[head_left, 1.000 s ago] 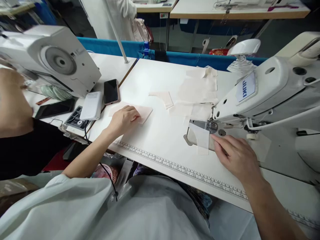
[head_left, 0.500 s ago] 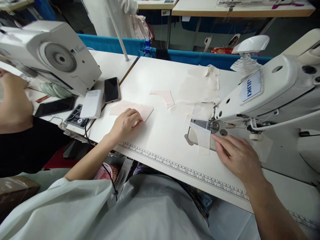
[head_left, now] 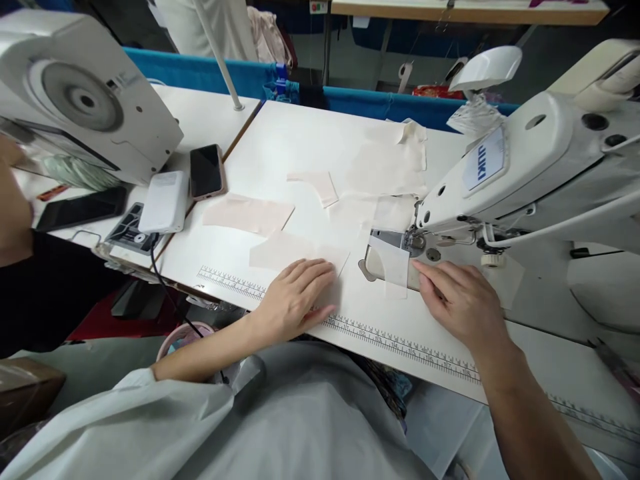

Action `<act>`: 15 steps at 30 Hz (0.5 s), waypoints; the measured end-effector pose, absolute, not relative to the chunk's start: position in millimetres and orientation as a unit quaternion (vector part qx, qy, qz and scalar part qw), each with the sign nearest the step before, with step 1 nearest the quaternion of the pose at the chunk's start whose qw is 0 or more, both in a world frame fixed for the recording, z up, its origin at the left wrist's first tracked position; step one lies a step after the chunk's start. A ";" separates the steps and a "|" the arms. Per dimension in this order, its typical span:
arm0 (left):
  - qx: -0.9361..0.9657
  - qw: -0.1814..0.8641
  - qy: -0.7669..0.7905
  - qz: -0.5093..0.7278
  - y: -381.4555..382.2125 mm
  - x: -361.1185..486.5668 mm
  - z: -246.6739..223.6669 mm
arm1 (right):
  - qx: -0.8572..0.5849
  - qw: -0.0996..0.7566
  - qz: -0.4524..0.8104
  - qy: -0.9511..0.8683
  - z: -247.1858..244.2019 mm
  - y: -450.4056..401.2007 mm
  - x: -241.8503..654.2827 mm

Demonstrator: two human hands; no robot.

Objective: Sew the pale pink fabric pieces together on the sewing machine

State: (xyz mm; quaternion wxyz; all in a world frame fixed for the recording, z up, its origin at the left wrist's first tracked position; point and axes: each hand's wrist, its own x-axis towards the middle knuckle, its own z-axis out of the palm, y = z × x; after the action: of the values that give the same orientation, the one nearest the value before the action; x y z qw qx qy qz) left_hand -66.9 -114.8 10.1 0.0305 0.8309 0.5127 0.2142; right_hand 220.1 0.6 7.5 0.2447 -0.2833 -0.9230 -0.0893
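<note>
My left hand (head_left: 300, 293) lies palm down with its fingers resting on a pale pink fabric piece (head_left: 277, 252) and its thumb held apart. My right hand (head_left: 463, 293) is at the sewing machine (head_left: 530, 147), its thumb and forefinger closed at the right edge of a thin white fabric piece (head_left: 397, 270). That piece lies over the needle plate, just in front of the presser foot (head_left: 414, 241). Another pale pink piece (head_left: 247, 213) sits behind my left hand. A small curved piece (head_left: 320, 183) lies further back.
A larger cream cloth (head_left: 385, 160) spreads behind the needle area. To the left are a phone (head_left: 206, 172), a white power bank (head_left: 164, 202) with a cable, and a second machine (head_left: 85, 93). A co-worker's arm (head_left: 13, 207) shows at the left. A ruler strip (head_left: 380, 337) follows the front edge.
My left hand has moved right and towards me, with a pale pink piece sliding along under it off the other piece. My right hand stays at the white piece. The view has shifted slightly.
</note>
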 end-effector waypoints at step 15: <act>0.874 -0.003 0.410 0.262 -163.3 -83.8 -11.8 | -0.208 0.263 0.289 -0.897 29.6 -27.4 203.5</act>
State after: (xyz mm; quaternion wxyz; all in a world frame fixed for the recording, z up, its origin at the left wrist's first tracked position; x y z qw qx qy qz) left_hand -83.8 -163.3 -11.8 -0.0032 0.8738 0.4095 0.2623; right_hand 203.5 -27.4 29.6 0.2635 -0.2076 -0.8967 0.2888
